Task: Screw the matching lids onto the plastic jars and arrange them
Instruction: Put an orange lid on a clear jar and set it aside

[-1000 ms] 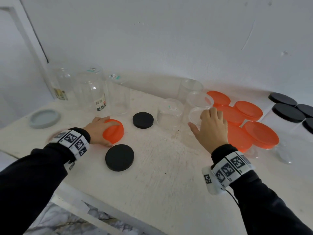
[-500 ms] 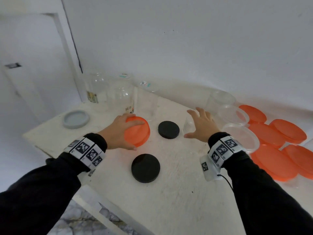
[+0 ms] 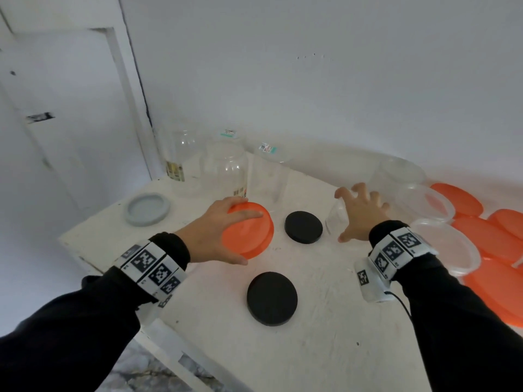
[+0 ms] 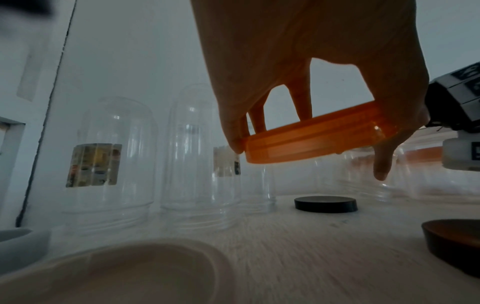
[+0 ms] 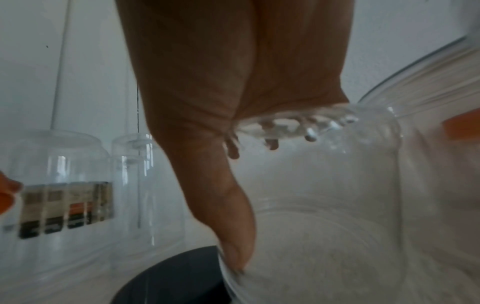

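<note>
Left hand gripped orange lid by its rim, fingers on far edge, thumb on near edge; left wrist view showed lid lifted clear of counter, tilted. Right hand with fingers spread and curled over a small clear jar, thumb down its near side; right wrist view showed palm on the jar's top and thumb against its wall, so gripping it. Jar stood on counter mid-back, just right of a black lid. Second black lid lay nearer the front edge, apart from the first. Grey lid sat near back left corner. Tall clear jars stood upside down along back edge by the wall. Wide clear tubs and more orange lids crowded the right side, some overlapping
</note>
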The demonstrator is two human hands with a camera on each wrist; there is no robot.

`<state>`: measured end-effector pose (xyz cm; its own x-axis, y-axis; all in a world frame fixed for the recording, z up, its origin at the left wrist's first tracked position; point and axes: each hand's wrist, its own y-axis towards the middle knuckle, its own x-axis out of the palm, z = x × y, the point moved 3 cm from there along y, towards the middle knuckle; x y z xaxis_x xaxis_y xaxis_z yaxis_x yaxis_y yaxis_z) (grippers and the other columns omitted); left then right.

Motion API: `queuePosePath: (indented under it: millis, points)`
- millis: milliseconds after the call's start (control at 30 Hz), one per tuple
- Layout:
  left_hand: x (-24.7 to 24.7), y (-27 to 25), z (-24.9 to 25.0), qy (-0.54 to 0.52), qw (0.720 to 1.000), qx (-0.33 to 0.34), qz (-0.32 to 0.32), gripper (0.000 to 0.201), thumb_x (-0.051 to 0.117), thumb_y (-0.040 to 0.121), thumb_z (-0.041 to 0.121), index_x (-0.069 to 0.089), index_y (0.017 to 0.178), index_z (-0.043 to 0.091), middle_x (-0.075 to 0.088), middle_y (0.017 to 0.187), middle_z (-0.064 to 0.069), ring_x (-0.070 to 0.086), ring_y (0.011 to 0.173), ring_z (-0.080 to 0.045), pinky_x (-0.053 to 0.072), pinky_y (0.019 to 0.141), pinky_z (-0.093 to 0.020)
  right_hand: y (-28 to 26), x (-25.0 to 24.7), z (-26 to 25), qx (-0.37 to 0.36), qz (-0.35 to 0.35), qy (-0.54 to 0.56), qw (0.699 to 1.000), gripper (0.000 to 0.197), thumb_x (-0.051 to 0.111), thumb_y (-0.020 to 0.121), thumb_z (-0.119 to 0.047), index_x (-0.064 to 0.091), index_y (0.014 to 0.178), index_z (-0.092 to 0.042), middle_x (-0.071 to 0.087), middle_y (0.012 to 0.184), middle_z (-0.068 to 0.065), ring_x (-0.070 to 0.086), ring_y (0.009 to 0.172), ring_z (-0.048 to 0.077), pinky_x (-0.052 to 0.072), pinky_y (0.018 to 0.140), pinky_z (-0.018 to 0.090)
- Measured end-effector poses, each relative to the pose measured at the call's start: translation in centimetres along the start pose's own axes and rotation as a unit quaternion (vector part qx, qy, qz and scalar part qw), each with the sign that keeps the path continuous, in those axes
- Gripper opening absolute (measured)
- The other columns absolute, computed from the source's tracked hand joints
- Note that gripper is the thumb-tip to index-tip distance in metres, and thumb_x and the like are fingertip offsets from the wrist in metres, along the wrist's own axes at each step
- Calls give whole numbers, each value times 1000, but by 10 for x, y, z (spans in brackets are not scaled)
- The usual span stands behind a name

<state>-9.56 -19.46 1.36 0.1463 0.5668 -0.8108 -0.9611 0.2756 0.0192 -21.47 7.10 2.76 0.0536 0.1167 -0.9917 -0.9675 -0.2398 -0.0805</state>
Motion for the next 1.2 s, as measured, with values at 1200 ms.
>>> queuePosePath:
  millis: [1200]
  points:
    - [67, 39, 104, -139, 976, 167, -22, 85, 70, 51, 62, 33, 126, 49, 33, 139, 12, 35, 126, -7, 36, 103, -31, -186, 37, 41, 36, 76, 387, 918, 101, 86, 54, -43, 31, 135, -19, 31, 123, -12, 39, 110, 3, 34, 89, 18]
